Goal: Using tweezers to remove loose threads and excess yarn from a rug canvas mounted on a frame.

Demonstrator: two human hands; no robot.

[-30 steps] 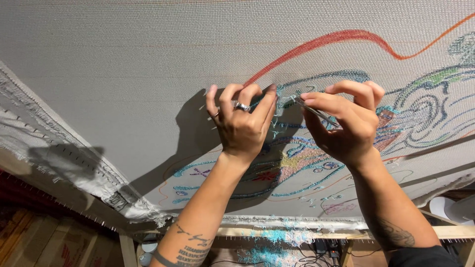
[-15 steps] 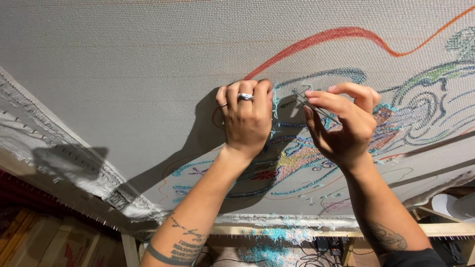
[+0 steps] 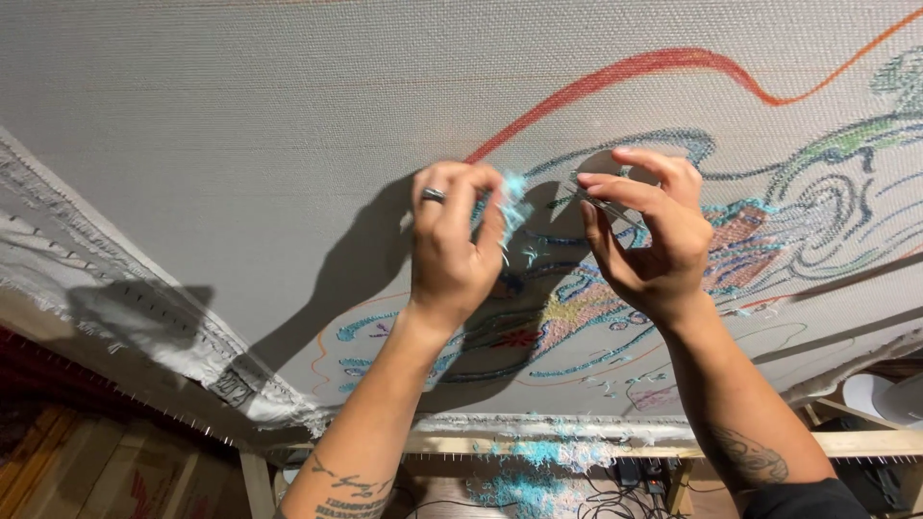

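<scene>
Picking loose tufts out of the stretched grey cloth [image 3: 240, 125], which runs overhead on a wooden frame [image 3: 615, 444] studded with tack points. My left hand [image 3: 452, 250] has its grip closed on a small wad of light-blue yarn fluff [image 3: 512, 197], pinched between thumb and forefingers just off the cloth face; a silver ring [image 3: 434, 195] sits on one finger. My right hand [image 3: 649, 235] has its grip closed on a thin metal tool [image 3: 601, 202], tweezers or small snips, I cannot tell which, with the tip aimed at the cloth beside the wad. Both hands work over the dark teal outline [image 3: 625, 144] of the drawn pattern, below the red curve [image 3: 615, 72]. Blue scraps [image 3: 538, 457] lie along the lower frame rail. I judge this the clearing step: stray blue fibres are coming away from the outline. The next move, as I read it, calls for a steady tool tip set close to the weave, pulling only loose fibre and sparing the stitched lines.
</scene>
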